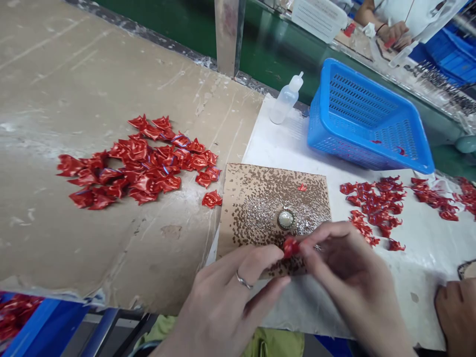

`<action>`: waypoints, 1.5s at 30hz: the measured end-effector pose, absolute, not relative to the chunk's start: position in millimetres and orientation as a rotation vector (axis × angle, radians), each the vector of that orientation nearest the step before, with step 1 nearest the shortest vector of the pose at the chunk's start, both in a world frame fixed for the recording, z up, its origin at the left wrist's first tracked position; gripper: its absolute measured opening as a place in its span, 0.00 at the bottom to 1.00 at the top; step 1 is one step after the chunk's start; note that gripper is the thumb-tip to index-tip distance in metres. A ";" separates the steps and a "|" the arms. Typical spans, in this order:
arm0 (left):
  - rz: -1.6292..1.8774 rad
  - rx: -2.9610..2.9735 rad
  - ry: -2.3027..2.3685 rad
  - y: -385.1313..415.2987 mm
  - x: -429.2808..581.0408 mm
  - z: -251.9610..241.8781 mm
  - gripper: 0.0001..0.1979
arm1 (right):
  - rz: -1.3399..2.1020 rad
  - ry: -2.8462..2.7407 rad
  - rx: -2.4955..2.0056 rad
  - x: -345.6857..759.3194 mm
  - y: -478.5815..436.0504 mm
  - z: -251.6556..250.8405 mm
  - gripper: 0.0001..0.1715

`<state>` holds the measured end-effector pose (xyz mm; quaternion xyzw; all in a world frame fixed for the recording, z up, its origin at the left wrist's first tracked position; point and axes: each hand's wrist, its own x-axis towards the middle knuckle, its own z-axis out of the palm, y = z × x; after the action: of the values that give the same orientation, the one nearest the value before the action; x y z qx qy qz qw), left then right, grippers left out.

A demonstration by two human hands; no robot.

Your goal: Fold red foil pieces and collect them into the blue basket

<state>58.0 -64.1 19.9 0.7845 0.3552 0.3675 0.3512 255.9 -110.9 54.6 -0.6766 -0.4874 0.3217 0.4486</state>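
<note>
A small glossy red piece (290,247) is at my fingertips, just above the front part of a brown, glue-speckled board (241,173). My right hand (345,267) pinches it from the right between thumb and forefinger. At its left side are the bent fingers of my left hand (230,287), which wears a ring; the left thumb stands apart below. My fingers cover much of the piece, so its exact shape is unclear. Just behind it on the board sits a round cap-like dish (286,218) with pale contents. A red scrap (302,187) lies farther back.
Loose red pieces (137,168) are heaped at left; smaller red clusters (379,203) lie at right. Behind the board stand a squeeze bottle (285,99) and a blue basket (372,134). Another person's hand (455,307) is at the right edge; a co-worker's hands (396,35) are across the bench.
</note>
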 end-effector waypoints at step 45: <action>0.986 2.353 1.521 -20.9 -3.5 8.3 0.04 | 0.587 -1.562 -2.181 364.3 -102.6 61.9 0.38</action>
<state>-3.5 -20.9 8.3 0.7893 0.5103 0.3307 0.0856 364.3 -102.6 61.9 -0.7788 -0.5578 0.2095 0.1963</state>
